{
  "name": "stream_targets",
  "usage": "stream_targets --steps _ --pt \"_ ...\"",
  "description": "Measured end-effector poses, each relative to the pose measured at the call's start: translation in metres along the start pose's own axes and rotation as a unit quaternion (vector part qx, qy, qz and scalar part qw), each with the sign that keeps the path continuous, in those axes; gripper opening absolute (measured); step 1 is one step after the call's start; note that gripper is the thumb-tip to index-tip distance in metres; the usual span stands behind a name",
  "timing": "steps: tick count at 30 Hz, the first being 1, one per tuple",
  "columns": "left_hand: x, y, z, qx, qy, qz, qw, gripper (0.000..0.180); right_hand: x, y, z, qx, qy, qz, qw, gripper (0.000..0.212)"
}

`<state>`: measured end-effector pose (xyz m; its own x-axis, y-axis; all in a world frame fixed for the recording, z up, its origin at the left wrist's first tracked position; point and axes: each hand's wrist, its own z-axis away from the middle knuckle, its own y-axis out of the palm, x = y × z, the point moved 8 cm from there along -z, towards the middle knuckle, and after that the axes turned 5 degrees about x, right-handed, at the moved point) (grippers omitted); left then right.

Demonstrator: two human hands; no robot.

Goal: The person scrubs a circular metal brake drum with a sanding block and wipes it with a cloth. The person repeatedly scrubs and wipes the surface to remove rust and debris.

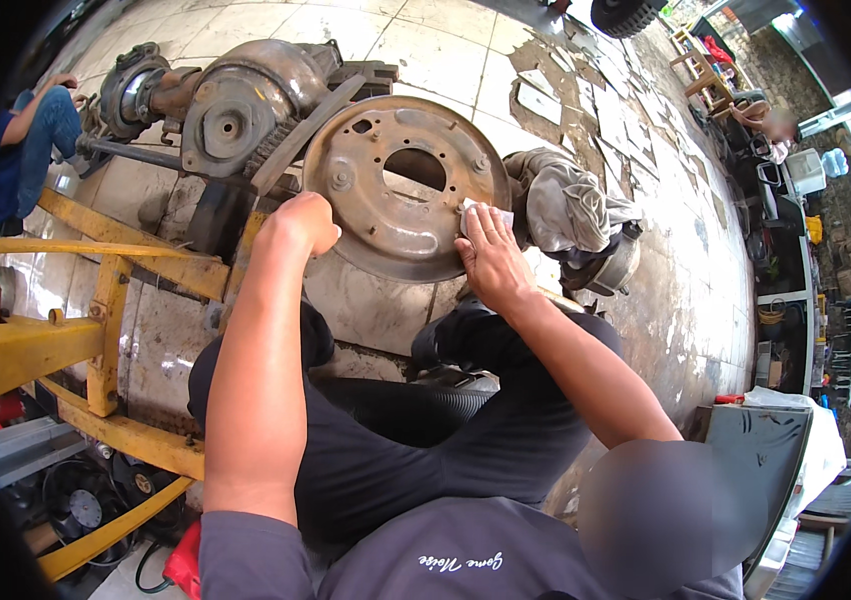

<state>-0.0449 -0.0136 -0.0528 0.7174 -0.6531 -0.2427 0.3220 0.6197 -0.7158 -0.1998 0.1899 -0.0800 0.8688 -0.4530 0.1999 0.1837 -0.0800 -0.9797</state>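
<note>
A round brown brake backing plate [371,180] with a large centre hole and several small holes stands tilted in front of my knees. At its left rim my left hand [304,222] is closed; its fingertips are mostly hidden, and the hand appears to grip the edge. My right hand [493,258] lies against the plate's right side, fingers extended and pressing a small pale folded sheet [504,217] onto the metal. Whether that sheet is cloth or abrasive paper I cannot tell.
A greasy axle housing [271,75] lies beyond the plate at left, beside a yellow metal frame [106,330]. A grey cloth [561,200] drapes over a metal part at right. Another person's bent leg [51,140] shows far left. Broken tiles [536,100] lie ahead.
</note>
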Motion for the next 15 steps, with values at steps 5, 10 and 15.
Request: stream_targets --steps 5,10,15 --pt "-0.003 -0.002 0.003 0.000 -0.009 0.005 1.000 0.045 0.002 -0.007 -0.006 -0.007 -0.001 -0.002 1.000 0.056" --pt "0.002 0.001 0.000 0.001 -0.009 -0.006 1.000 0.045 0.007 -0.005 0.006 0.007 -0.019 -0.006 1.000 0.055" --pt "0.002 0.002 -0.001 0.002 -0.007 -0.002 1.000 0.044 -0.003 0.008 0.003 0.018 0.028 -0.024 0.999 0.060"
